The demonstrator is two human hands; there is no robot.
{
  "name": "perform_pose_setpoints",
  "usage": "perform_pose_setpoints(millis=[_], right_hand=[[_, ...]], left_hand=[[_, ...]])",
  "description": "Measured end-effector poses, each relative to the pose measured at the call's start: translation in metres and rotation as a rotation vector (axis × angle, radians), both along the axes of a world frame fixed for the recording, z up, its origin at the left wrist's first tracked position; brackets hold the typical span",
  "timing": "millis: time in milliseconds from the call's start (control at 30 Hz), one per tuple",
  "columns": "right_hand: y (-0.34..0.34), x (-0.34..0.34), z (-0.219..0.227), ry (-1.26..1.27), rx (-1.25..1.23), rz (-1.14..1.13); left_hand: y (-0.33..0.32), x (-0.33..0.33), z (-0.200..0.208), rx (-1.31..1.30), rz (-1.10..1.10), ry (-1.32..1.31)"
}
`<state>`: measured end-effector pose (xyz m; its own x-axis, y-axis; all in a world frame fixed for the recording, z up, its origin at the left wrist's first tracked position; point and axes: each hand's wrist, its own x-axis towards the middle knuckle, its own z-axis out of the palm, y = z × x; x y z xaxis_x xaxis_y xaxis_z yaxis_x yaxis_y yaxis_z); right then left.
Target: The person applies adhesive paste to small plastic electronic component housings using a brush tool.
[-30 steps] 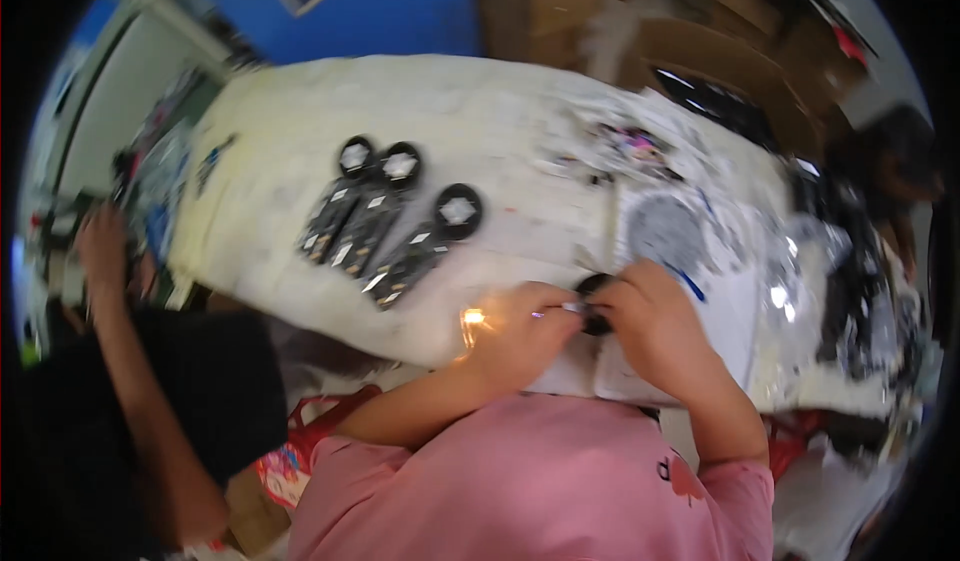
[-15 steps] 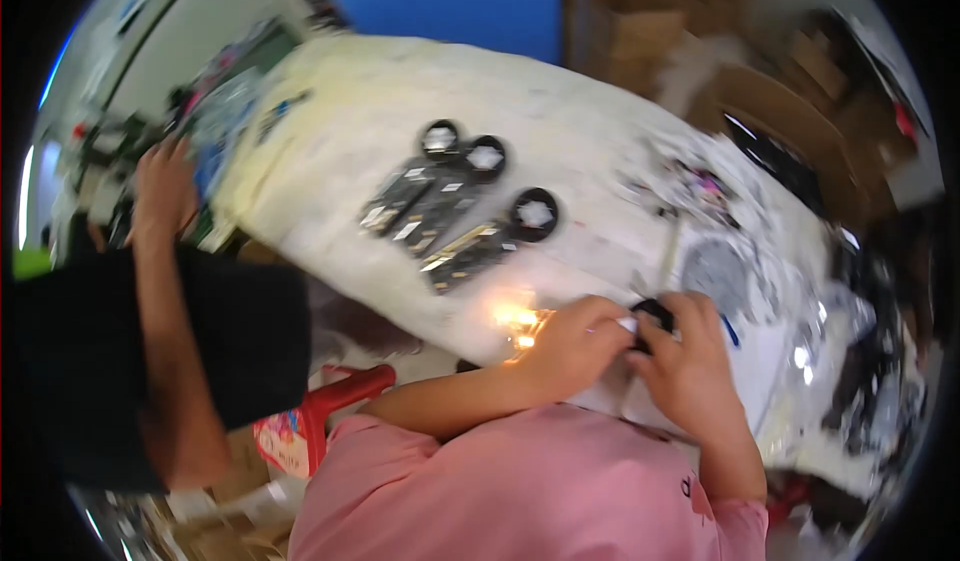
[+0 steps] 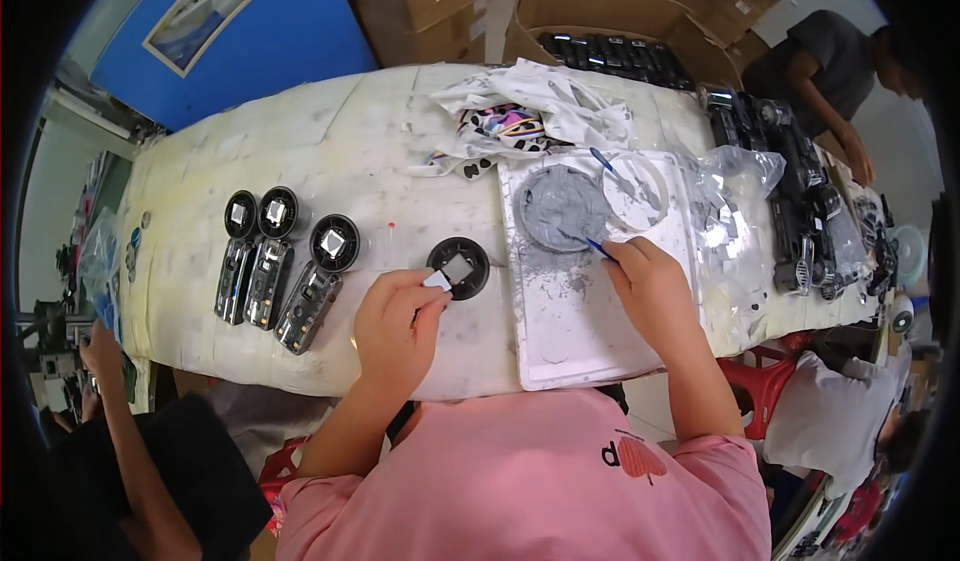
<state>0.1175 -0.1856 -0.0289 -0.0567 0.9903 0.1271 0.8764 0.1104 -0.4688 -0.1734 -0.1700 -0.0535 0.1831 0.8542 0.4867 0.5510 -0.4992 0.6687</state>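
My left hand covers part of small white square piece; underside unseen. My right hand hides rear of slim blue tool; tip too small to tell if touching round mass of grey paste. My pink shirt, black-clad co-worker cut off by lower edge.

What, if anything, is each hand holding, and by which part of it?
Left hand: small white piece, by its near edge. Right hand: blue tool, behind its visible end.
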Motion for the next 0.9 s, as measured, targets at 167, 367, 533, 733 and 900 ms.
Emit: perform_pose_setpoints(millis=[167,367,533,733,900], right_hand=[[0.006,-0.001,0.020,-0.092,0.222,0.066],[0.013,0.003,0.033,-0.095,0.074,0.216],[0.010,-0.004,0.042,0.286,-0.091,0.083],[-0.016,-0.061,0.018,0.546,0.104,0.160],[-0.011,-0.078,0.000,0.317,0.364,0.429]], left_hand=[[-0.003,0.005,-0.002,0.029,-0.071,-0.005],[-0.001,0.004,0.006,0.063,-0.066,0.103],[-0.009,0.002,0.000,-0.052,-0.039,-0.038],[-0.012,0.004,-0.015,-0.215,0.037,-0.302],[-0.012,0.006,-0.018,-0.252,0.057,-0.402]])
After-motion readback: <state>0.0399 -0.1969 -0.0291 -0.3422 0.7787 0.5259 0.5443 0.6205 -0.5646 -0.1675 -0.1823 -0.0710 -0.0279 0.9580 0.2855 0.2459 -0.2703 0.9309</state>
